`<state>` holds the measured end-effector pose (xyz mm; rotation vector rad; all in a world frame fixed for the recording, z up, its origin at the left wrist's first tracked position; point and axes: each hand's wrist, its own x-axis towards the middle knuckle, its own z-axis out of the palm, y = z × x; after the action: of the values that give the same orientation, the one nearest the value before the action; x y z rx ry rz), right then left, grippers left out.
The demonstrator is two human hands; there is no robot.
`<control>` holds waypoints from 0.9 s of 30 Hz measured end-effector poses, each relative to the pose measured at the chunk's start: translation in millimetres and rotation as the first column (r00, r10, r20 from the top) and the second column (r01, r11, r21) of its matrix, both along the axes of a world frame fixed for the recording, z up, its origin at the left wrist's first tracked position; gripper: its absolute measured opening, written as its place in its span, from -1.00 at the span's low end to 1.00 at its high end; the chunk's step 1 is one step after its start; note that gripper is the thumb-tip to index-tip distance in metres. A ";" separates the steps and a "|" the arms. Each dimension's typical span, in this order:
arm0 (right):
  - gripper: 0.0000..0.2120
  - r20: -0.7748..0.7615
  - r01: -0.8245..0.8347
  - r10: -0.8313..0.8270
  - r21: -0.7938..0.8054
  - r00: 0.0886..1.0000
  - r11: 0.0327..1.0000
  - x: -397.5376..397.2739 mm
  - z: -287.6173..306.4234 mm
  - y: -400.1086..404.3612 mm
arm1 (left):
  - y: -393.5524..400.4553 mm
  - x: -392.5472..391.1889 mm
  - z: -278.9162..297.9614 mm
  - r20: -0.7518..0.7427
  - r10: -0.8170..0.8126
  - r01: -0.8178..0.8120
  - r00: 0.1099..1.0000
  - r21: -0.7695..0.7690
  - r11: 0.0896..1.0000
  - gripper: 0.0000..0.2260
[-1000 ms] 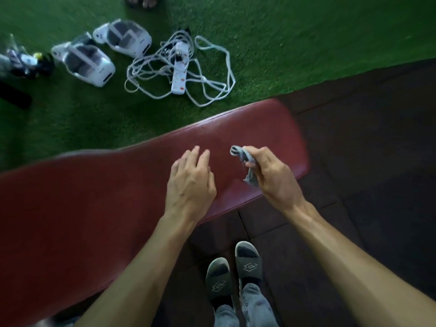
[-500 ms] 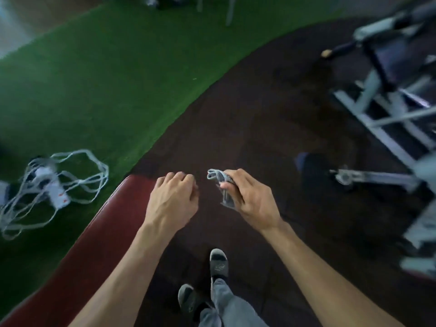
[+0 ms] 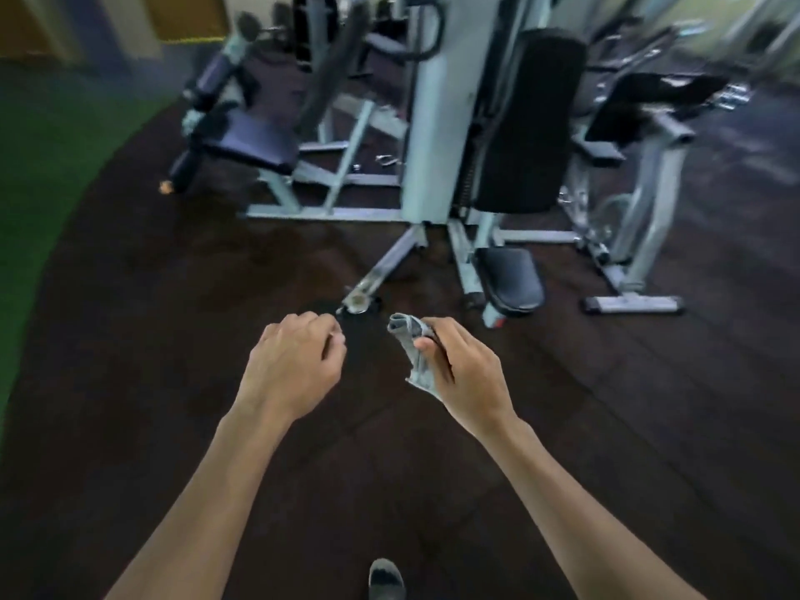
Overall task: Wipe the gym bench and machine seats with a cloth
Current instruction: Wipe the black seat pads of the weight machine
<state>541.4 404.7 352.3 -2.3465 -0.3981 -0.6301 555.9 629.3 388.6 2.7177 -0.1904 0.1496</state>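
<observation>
My right hand (image 3: 465, 370) grips a bunched grey cloth (image 3: 411, 348), held in the air above the dark floor. My left hand (image 3: 292, 361) hangs beside it, fingers curled in, holding nothing. Ahead stands a multi-station gym machine (image 3: 428, 123) with a small black seat (image 3: 511, 281) low at its front and a tall black back pad (image 3: 524, 123) above. To the left is a dark blue padded seat (image 3: 249, 140). Another black pad (image 3: 640, 101) sits at the right. Both hands are well short of every seat.
Dark rubber floor tiles (image 3: 173, 339) stretch between me and the machines. Green turf (image 3: 39, 166) curves along the left. Grey steel frame legs (image 3: 320, 212) and a foot bar (image 3: 632, 303) lie across the floor ahead. My shoe tip (image 3: 386, 578) shows at the bottom.
The view has swung right and up from the red bench and turf to the gym machines. The bench has left the frame. My left hand has curled shut; the right still holds the cloth.
</observation>
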 end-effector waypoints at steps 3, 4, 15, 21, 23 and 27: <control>-0.63 -0.019 0.159 -0.159 -0.004 0.987 0.987 26.1 -0.4 -54.0 | -59.3 52.2 5.8 0.005 -0.143 0.143 0.990 0.021 0.990 -0.82; -0.63 -0.035 0.206 -0.206 0.003 0.978 0.978 34.5 -0.5 -68.9 | -78.3 69.5 6.4 0.006 -0.191 0.191 0.982 0.020 0.981 -0.82; -0.64 -0.136 0.510 -0.503 0.026 0.854 0.860 155.2 -25.5 -173.3 | -227.6 255.3 -18.4 -0.086 -0.559 0.564 0.824 0.044 0.825 -0.77; -0.70 -0.224 0.615 -0.602 -0.013 0.766 0.788 243.4 -44.1 -215.2 | -270.9 369.2 -39.3 -0.163 -0.652 0.669 0.741 0.090 0.738 -0.79; -0.65 -0.254 0.634 -0.615 -0.009 0.747 0.774 270.6 -49.4 -229.8 | -290.3 401.3 -44.4 -0.187 -0.665 0.687 0.723 0.089 0.721 -0.79; -0.59 -0.263 0.641 -0.631 -0.059 0.730 0.765 328.1 -68.1 -266.2 | -336.0 459.3 -64.8 -0.243 -0.668 0.702 0.704 0.090 0.707 -0.77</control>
<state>869.5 138.5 284.2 -2.4710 0.5811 -0.5945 1015.2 293.2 323.8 2.5976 -1.1946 -0.3690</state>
